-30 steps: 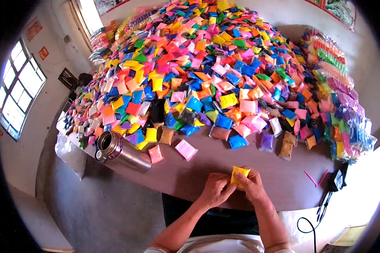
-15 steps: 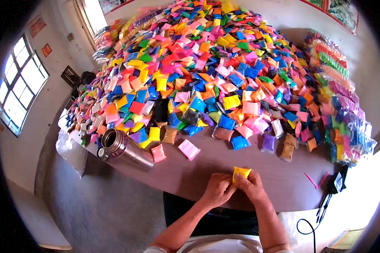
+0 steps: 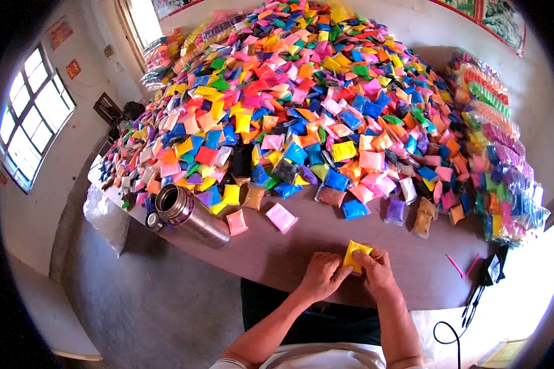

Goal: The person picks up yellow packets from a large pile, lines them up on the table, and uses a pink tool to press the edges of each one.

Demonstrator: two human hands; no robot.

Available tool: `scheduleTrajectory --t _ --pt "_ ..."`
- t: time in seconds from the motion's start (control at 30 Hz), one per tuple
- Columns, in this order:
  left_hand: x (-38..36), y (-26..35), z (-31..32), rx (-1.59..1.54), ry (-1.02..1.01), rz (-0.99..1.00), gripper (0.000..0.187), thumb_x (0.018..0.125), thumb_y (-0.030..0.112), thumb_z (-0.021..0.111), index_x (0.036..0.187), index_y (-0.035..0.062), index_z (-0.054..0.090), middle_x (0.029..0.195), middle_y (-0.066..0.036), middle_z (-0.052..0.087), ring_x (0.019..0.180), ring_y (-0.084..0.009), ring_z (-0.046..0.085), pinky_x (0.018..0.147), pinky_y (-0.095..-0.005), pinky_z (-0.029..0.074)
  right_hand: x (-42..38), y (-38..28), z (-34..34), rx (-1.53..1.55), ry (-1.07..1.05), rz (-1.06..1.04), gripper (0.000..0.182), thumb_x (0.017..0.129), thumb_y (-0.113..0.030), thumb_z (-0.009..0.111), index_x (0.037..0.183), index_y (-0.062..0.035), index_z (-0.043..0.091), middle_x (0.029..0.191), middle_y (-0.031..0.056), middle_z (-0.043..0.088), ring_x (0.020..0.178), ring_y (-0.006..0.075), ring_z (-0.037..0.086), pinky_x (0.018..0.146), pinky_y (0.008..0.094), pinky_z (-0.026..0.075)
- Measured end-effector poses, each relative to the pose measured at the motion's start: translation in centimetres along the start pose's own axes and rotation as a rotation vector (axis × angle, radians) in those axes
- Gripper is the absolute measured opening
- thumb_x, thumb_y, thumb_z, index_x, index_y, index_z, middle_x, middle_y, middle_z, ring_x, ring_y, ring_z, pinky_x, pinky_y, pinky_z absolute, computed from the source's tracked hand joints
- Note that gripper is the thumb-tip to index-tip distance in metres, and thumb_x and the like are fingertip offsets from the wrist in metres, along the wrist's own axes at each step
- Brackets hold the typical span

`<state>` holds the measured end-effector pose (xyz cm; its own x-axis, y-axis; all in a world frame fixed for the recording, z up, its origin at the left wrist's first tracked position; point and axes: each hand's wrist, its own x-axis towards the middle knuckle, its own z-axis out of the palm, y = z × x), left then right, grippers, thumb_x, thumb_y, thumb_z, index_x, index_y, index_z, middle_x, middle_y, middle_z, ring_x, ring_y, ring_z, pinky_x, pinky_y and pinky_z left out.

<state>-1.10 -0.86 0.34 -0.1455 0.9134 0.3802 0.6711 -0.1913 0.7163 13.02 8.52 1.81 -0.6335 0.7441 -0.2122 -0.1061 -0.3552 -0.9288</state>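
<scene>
Near the front edge of the table, a small yellow packet (image 3: 353, 253) stands tilted up between my hands. My right hand (image 3: 378, 272) grips its right side, thumb pressed on the front face. At its lower left edge my left hand (image 3: 321, 275) is closed, with curled fingers and the thumb against the packet. The fingers behind the packet are hidden. Beyond my hands, a pink packet (image 3: 282, 218) and a salmon packet (image 3: 236, 222) lie flat on the brown table (image 3: 277, 255).
A huge heap of coloured packets (image 3: 301, 92) covers the table's back. An uncapped steel flask (image 3: 200, 224) stands at the left edge. Stacked bagged packets (image 3: 505, 154) rise at the right. Pink sticks (image 3: 455, 265) and a black device with cables (image 3: 491, 270) lie at the right edge.
The yellow packet has turned and shows more of its face, as the hands shift slightly on it. The whole view has moved a little.
</scene>
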Motion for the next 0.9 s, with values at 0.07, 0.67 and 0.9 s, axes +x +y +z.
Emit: scheduleTrajectory --t 0.07,0.67,0.9 --pt "-0.1 0.1 0.1 -0.001 0.030 -0.012 0.030 0.095 0.030 0.055 0.082 0.0032 0.059 0.075 -0.013 0.061 0.071 -0.0301 0.059 0.074 -0.0429 0.044 0.1 0.0 0.1 0.035 -0.011 -0.048 0.021 0.091 -0.018 0.063 0.097 0.0024 0.065 0.086 0.0021 0.065 0.074 0.0108 0.058 0.067 0.0255 0.047" --pt "-0.3 0.6 0.7 0.050 0.019 -0.057 0.014 0.081 0.016 0.069 0.085 0.0040 0.064 0.082 -0.013 0.064 0.087 -0.0305 0.063 0.087 -0.0407 0.046 9.1 -3.6 10.5 -0.774 -0.501 -0.200 0.036 0.091 -0.028 0.063 0.115 -0.0019 0.059 0.096 0.0090 0.065 0.088 0.0190 0.063 0.078 0.0309 0.049" --pt "-0.9 0.0 1.5 -0.043 0.009 -0.167 0.022 0.077 0.011 0.070 0.097 0.0035 0.065 0.104 -0.015 0.065 0.104 -0.0309 0.059 0.096 -0.0413 0.044 12.6 4.7 13.5 -0.938 -0.615 -0.603 0.039 0.091 -0.030 0.062 0.124 -0.0097 0.057 0.103 0.0150 0.065 0.097 0.0269 0.063 0.085 0.0366 0.049"
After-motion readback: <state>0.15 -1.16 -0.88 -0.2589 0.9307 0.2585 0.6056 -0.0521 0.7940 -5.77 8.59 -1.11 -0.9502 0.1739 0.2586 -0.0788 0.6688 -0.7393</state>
